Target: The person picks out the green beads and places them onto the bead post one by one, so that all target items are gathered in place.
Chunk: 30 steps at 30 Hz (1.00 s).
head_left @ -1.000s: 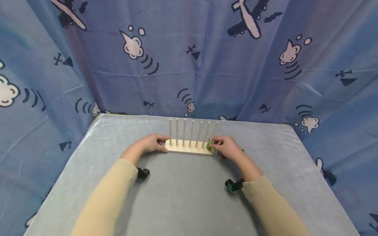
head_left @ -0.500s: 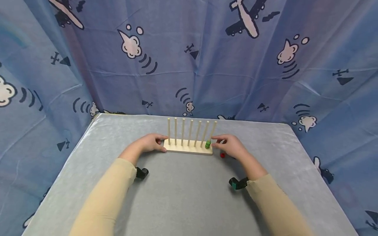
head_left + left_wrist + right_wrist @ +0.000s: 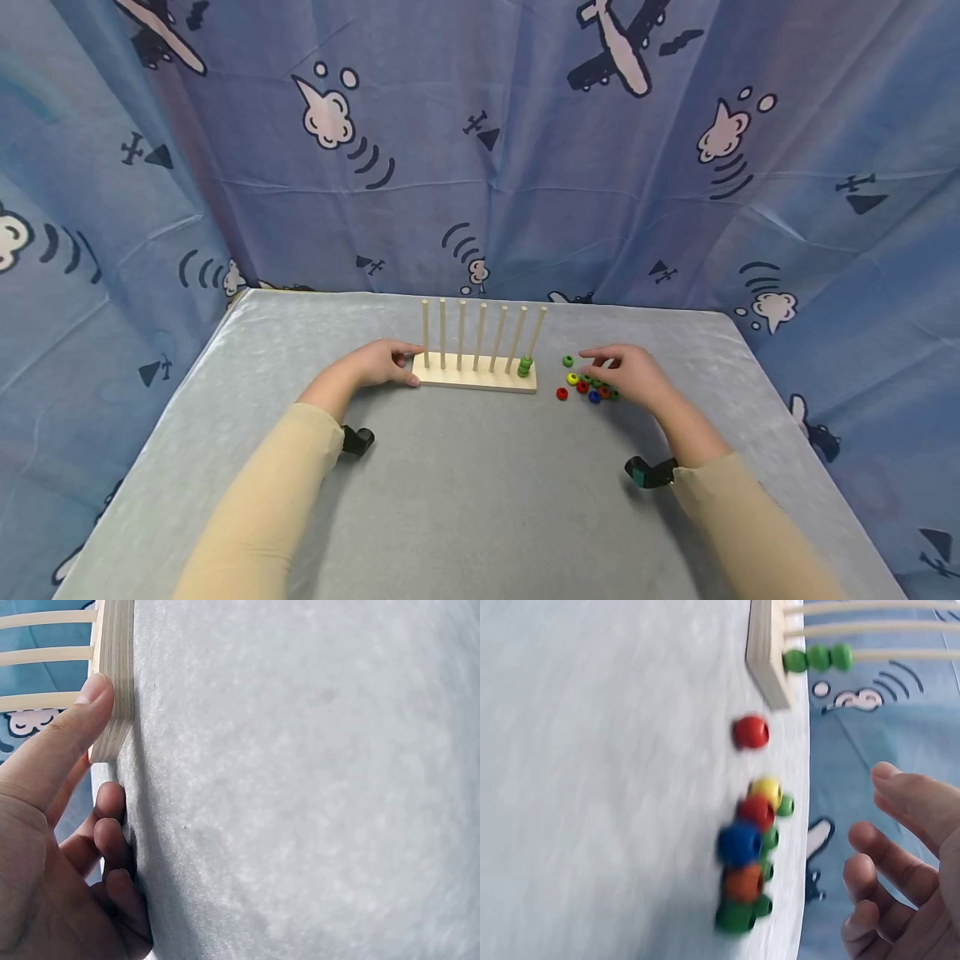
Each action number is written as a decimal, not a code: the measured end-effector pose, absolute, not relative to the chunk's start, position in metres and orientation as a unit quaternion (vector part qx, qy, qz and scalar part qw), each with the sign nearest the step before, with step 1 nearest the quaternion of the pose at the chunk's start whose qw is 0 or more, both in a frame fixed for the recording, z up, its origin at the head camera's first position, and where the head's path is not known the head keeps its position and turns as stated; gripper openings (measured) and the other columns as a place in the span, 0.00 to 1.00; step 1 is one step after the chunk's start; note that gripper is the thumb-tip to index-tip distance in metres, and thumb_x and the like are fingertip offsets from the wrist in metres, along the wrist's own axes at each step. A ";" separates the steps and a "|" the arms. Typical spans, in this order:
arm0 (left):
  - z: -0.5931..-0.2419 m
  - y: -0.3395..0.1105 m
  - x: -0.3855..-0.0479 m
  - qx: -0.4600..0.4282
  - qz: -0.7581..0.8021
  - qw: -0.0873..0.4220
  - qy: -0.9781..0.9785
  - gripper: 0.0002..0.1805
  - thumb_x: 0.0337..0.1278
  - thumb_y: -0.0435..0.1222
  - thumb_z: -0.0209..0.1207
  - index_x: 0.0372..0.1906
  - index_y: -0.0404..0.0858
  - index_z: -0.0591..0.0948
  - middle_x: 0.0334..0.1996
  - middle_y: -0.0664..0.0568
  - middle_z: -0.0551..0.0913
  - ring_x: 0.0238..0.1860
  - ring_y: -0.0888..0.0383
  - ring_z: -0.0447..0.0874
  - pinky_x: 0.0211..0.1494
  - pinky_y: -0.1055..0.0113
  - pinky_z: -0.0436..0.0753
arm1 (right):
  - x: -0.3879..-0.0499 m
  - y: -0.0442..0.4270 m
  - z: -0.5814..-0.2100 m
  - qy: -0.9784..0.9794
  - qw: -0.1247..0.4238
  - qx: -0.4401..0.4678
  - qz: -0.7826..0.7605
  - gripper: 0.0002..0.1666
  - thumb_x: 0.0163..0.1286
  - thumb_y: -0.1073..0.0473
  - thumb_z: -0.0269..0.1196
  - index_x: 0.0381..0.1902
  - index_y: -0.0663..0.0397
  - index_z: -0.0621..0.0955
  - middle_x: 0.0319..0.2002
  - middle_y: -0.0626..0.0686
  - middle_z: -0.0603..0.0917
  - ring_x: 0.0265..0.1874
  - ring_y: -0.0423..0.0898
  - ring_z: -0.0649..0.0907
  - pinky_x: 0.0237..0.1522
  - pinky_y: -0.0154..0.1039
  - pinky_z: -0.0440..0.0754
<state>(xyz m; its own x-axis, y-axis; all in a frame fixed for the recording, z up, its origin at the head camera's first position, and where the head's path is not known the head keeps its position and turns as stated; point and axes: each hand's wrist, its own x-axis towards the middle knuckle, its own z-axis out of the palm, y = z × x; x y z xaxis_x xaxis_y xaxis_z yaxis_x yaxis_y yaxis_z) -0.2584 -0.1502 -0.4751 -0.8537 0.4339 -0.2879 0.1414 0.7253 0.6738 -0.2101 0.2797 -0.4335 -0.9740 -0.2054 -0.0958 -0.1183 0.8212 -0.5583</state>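
Note:
A wooden peg board (image 3: pixel 474 379) with a row of several upright pegs stands on the table. My left hand (image 3: pixel 378 364) grips its left end, the thumb (image 3: pixel 94 701) against the front edge in the left wrist view. Three green beads (image 3: pixel 819 658) are stacked at the bottom of the rightmost peg. My right hand (image 3: pixel 630 372) hovers above the loose beads to the right of the board, fingers apart and holding nothing. Among these are a red bead (image 3: pixel 562 393), a yellow bead (image 3: pixel 572 378), a blue bead (image 3: pixel 740 844), an orange bead (image 3: pixel 744 882) and several green ones, some partly hidden.
The table (image 3: pixel 465 500) has a pale grey cloth top. Behind it and at both sides hangs a blue curtain (image 3: pixel 420 167) printed with planes and clouds. A dark wrist camera (image 3: pixel 358 440) sits by the left cuff, another (image 3: pixel 649 472) by the right.
My right hand has let go of the green bead on the rightmost peg and moved right, over the loose beads, which now show. The left hand still holds the board's end.

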 end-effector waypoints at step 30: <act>-0.475 -0.151 -0.257 0.167 0.339 0.214 0.901 0.37 0.52 0.44 0.73 0.69 0.43 0.75 0.34 0.52 0.72 0.36 0.57 0.68 0.42 0.63 0.67 | -0.194 0.333 -0.460 0.960 0.108 -0.092 -0.242 0.21 0.66 0.53 0.69 0.51 0.61 0.85 0.35 0.52 0.83 0.36 0.49 0.79 0.36 0.44 0.75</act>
